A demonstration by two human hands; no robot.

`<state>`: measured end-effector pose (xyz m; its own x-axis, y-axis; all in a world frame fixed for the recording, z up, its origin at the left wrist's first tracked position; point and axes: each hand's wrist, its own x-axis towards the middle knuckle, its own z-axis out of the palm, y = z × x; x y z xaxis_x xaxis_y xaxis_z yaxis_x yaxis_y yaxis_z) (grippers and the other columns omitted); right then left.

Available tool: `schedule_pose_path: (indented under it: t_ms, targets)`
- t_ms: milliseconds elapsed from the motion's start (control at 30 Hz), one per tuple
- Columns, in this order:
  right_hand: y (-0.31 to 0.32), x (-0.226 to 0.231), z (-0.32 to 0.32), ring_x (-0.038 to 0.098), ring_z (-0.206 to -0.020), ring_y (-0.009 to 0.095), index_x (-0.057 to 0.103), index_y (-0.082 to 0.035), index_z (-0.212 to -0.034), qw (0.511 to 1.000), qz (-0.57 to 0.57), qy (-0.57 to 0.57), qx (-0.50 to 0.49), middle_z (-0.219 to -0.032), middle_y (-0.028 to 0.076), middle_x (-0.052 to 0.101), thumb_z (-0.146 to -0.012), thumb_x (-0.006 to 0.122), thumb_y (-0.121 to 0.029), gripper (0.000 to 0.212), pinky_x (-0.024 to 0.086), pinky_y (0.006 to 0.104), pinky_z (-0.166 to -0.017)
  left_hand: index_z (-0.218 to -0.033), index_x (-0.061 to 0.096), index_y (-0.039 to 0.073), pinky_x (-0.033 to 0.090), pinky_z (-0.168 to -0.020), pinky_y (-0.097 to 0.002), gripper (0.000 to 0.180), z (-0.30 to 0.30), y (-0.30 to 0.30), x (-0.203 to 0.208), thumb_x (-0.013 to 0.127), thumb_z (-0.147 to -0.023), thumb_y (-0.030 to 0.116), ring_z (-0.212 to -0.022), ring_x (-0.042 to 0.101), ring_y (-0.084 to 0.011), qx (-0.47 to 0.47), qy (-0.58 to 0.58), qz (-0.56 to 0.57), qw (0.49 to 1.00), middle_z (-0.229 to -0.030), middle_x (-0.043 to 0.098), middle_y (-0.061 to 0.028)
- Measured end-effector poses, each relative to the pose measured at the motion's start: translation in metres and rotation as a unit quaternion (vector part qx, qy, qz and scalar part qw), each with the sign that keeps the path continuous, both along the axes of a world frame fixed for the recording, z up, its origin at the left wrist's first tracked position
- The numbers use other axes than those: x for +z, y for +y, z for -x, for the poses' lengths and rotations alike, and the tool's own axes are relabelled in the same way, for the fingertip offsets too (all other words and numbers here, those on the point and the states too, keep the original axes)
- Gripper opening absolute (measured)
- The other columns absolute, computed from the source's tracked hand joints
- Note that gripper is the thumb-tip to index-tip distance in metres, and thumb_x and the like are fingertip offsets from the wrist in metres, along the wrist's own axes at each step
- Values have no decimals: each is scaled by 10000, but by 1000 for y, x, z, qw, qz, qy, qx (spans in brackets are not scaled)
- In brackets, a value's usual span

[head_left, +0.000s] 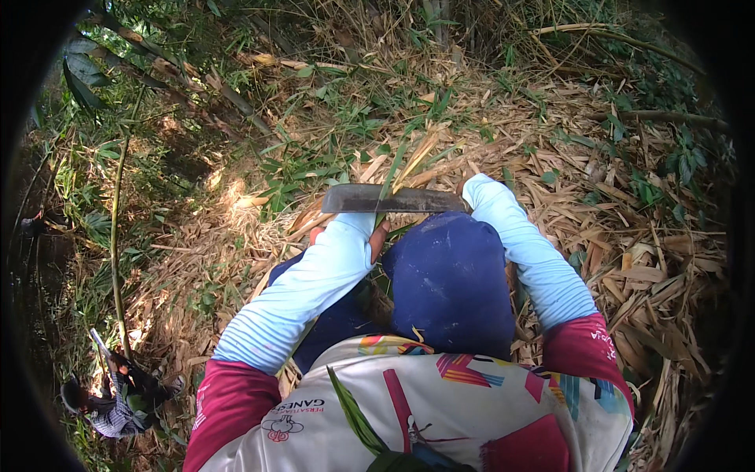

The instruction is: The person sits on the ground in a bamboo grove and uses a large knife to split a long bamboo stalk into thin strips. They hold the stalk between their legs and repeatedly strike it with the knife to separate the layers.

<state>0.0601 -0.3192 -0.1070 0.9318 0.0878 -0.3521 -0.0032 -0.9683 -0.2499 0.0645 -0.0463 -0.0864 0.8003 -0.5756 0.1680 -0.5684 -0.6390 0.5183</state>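
My right hand (pixel 462 189) is at the right end of the machete (pixel 393 199), and I judge it to be wrapped round the handle, though the pale blue sleeve (pixel 523 236) hides most of the fingers and the grip itself. The blade lies crosswise in front of me, its long axis running left to right and almost level, just beyond my right knee (pixel 448 271), with the blunt tip pointing left. That puts the tip end above and just past my left cuff, so the left arm is the nearer one to the outer half of the blade, while the right is nearer to the handle end. My left hand (pixel 380 238) is bent down on the near side of the blade, to the left of that knee; only a little of it shows past the sleeve, so I cannot tell whether its fingers are spread or pinching something. A narrow green leaf (pixel 391 177) slants across the middle of the blade, its lower end close to the left hand, but whether I hold it is unclear. The whole gap between my two hands is thus spanned by steel, side to side. Beyond the blade, dry husks and leaves (pixel 543 149) cover the ground, and a pale strip (pixel 417 157) points away from me. Another person (pixel 118 401) is low down at the near left, well apart.
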Motion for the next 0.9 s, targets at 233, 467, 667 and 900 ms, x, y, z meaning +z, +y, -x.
schedule_pose_path:
  t_ms: [233,467,667,900]
  targets:
    - [7,21,-4,597,-926,347,623,-75,-961,1000,-11,10,20,-939,147,605,-783,646,-294,283,483,415,-812,-1088,638,55,461,-869,-418,279,-10,-16,-17,656,-872,230,-967,612,-333,28,-36,-46,998,-980,651,-174]
    - [10,23,-14,665,-937,375,690,-53,-925,995,-63,11,76,-949,202,679,-690,770,-234,307,531,423,-801,-1103,635,71,469,-870,-402,281,-20,-41,-22,635,-883,246,-968,619,-318,-23,-63,-33,997,-994,656,-150]
    - [6,17,-6,653,-931,376,678,-52,-933,990,-122,-44,54,-950,206,663,-707,764,-273,327,525,416,-801,-1115,632,85,477,-871,-388,283,-19,-42,-21,618,-892,260,-969,625,-306,-40,-96,-61,993,-1006,660,-129]
    - [4,12,-8,652,-936,374,666,-60,-992,991,-110,-48,51,-960,203,667,-705,775,-267,370,528,407,-799,-1130,629,102,485,-873,-372,287,-19,-40,-17,597,-903,275,-970,633,-291,-45,-123,-82,988,-1020,664,-106]
